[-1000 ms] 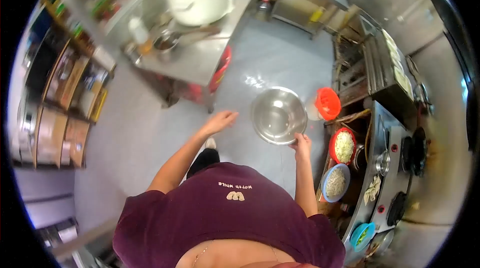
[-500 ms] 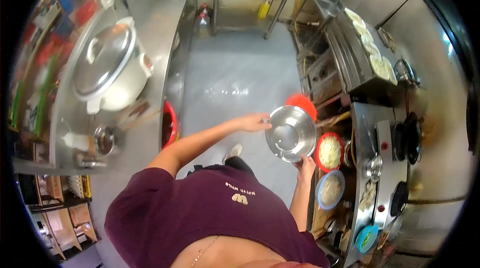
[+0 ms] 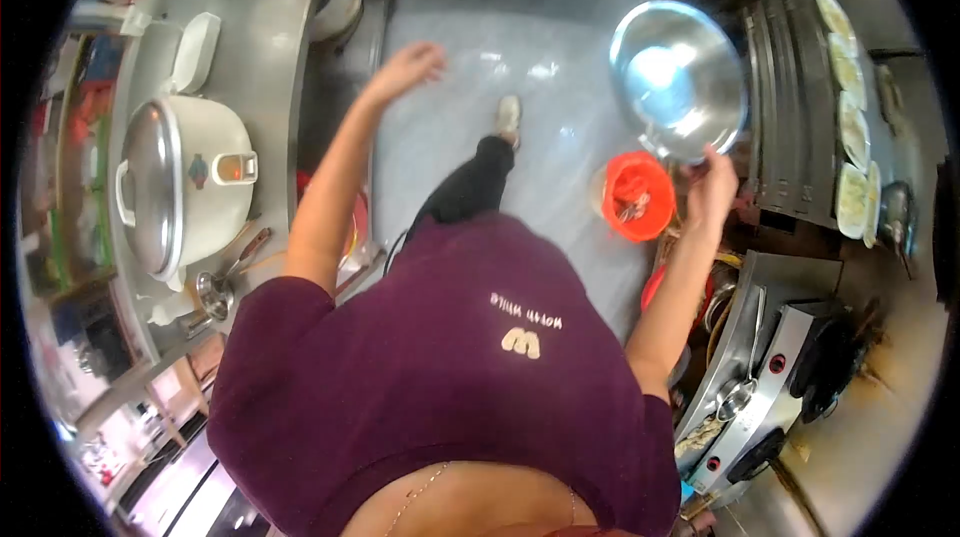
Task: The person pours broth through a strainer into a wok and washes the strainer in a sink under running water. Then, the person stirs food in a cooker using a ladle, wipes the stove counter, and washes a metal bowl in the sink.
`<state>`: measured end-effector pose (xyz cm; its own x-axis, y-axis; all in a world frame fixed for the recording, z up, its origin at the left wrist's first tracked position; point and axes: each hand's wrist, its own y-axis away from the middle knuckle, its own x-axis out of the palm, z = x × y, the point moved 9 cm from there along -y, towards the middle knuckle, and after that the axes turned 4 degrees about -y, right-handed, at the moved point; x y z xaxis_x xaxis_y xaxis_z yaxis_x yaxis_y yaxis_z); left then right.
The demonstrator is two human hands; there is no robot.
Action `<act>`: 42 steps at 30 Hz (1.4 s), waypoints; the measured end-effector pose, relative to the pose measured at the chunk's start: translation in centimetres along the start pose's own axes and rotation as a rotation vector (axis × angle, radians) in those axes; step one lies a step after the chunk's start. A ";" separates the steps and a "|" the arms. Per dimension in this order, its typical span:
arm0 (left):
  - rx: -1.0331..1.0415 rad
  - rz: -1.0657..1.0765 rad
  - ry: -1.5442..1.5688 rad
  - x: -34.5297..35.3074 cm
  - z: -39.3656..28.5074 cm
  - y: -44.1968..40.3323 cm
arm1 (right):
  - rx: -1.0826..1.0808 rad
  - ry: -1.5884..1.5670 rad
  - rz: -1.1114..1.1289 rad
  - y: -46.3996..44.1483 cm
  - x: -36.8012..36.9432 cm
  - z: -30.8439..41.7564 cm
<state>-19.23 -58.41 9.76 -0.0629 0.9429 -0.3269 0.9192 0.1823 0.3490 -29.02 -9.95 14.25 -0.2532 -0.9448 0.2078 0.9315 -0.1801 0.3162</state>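
Observation:
A large shiny metal bowl (image 3: pixel 690 57) is tilted over the floor at the right, its hollow side facing me. My right hand (image 3: pixel 712 189) grips its near rim. Just below the bowl and left of that hand stands an orange-red bucket (image 3: pixel 638 199) with a few pale scraps inside. My left hand (image 3: pixel 411 70) is out over the floor on the other side, slightly blurred, holding nothing, with its fingers apart. The counter on the left is the nearest surface to it.
A big white rice cooker (image 3: pixel 205 182) and a ladle (image 3: pixel 215 287) sit on the steel counter (image 3: pixel 265 67) at left. At right are a steel cabinet topped with filled white dishes (image 3: pixel 852 132), and a stove (image 3: pixel 765 387) with black pans (image 3: pixel 825 367).
My left hand has let go of the bowl and swung left. My right hand has carried the bowl forward and right. I have moved forward, with one leg stepping out.

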 end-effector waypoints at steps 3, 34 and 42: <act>-0.218 -0.153 -0.003 -4.6 2.5 -6.4 | 0.032 0.006 -0.048 -6.9 1.5 2.2; -0.205 0.425 0.270 34.7 -48.5 -81.7 | -0.298 0.264 -0.258 -78.2 15.5 31.2; -0.152 0.309 0.206 43.5 -49.4 -100.0 | -0.276 0.430 -0.384 -103.2 10.8 30.6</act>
<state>-133.10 -21.83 4.03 0.1169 0.9931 -0.0083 0.8398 -0.0944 0.5346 -135.88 6.78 12.19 -0.5086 -0.8139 -0.2808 0.8426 -0.5376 0.0323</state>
